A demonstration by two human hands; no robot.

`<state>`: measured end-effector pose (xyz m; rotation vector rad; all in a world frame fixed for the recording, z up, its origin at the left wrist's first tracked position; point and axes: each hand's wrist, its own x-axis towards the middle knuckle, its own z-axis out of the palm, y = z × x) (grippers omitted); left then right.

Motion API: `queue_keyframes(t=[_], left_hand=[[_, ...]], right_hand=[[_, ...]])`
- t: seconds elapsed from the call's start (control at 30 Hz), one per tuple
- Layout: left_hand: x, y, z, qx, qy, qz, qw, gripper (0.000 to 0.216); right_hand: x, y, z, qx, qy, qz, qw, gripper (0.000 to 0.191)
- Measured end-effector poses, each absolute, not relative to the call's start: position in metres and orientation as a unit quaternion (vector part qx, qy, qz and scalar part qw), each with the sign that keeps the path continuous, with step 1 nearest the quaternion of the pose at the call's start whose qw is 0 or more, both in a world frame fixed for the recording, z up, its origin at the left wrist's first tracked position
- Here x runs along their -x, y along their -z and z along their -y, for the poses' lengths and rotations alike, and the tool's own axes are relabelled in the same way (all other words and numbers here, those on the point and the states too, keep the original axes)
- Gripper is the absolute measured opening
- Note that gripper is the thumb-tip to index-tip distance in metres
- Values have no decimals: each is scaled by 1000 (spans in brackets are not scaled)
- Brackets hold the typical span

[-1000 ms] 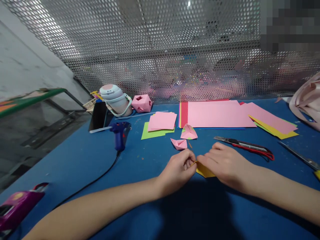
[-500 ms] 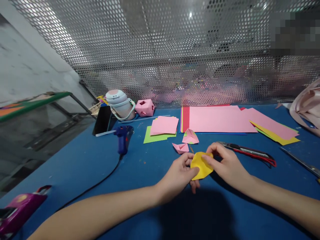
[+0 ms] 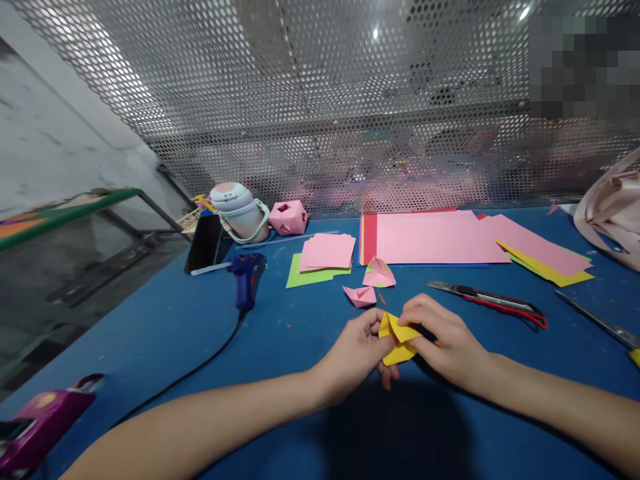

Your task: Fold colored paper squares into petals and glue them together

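Observation:
A small folded yellow paper (image 3: 398,339) is held just above the blue table (image 3: 165,333) between both hands. My left hand (image 3: 357,353) pinches its left edge with thumb and fingers. My right hand (image 3: 445,340) grips its right side, fingers curled over the fold. Two small folded pink paper pieces (image 3: 360,295) (image 3: 379,272) lie just beyond the hands.
A blue glue gun (image 3: 246,279) with a black cord lies to the left. A box cutter (image 3: 487,301) lies to the right. Pink sheets (image 3: 435,235) and a pink-on-green stack (image 3: 325,255) sit near the perforated metal screen. A purple tool (image 3: 37,420) is at the near left.
The yellow paper was lifted off the table and opened flat, then folded over into a smaller shape between both hands. The camera view shifted slightly.

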<state>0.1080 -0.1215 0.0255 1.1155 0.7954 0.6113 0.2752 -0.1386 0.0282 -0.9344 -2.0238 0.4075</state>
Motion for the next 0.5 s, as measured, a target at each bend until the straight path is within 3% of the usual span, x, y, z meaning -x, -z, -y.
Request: queue_keyframes(t=[0.27,0.5], left_hand=[[-108,-26,122,-513,-282,-357,729,17],[-109,-25,125,-548,-293,-368,692,13]], right_hand=[[-277,-26,141,358,-177,813,423,23],[-275,-34,143,436,-321,737,404,15]])
